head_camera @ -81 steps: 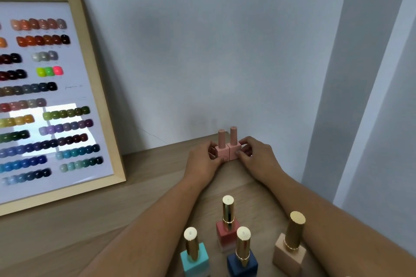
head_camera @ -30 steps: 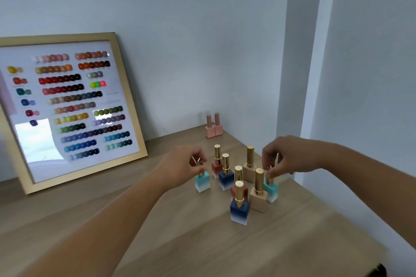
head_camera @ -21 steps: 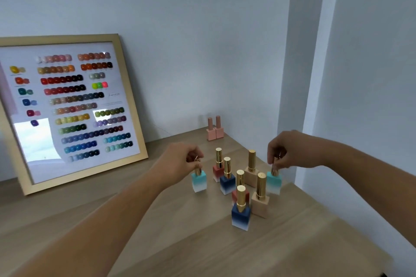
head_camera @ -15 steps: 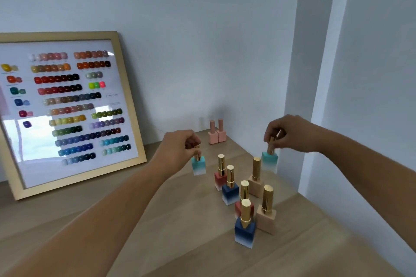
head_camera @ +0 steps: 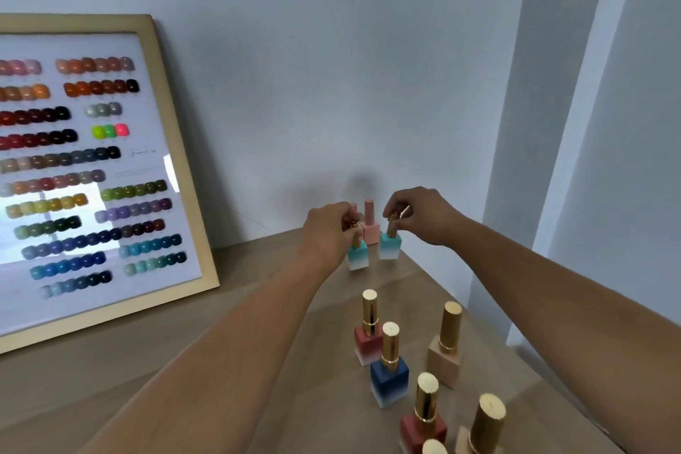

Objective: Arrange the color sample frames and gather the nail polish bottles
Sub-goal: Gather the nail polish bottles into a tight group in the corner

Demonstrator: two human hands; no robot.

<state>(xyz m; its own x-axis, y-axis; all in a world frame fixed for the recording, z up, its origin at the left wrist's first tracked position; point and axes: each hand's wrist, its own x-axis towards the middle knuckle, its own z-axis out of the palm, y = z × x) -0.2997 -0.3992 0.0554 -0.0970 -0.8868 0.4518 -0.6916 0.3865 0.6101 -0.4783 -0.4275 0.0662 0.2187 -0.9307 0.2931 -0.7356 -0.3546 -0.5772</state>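
Bottles of teal polish, one pinched by the cap in each hand's grip, could knock over the pink pair at the desk corner.

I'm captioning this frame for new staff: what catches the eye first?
The big wood-framed colour sample chart leaning on the wall at left. Then the two hands, left and right, each pinching a teal bottle's cap, left one, right one, beside the pink bottles in the corner.

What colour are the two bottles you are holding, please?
Both bottles fade from turquoise to white, in the head view.
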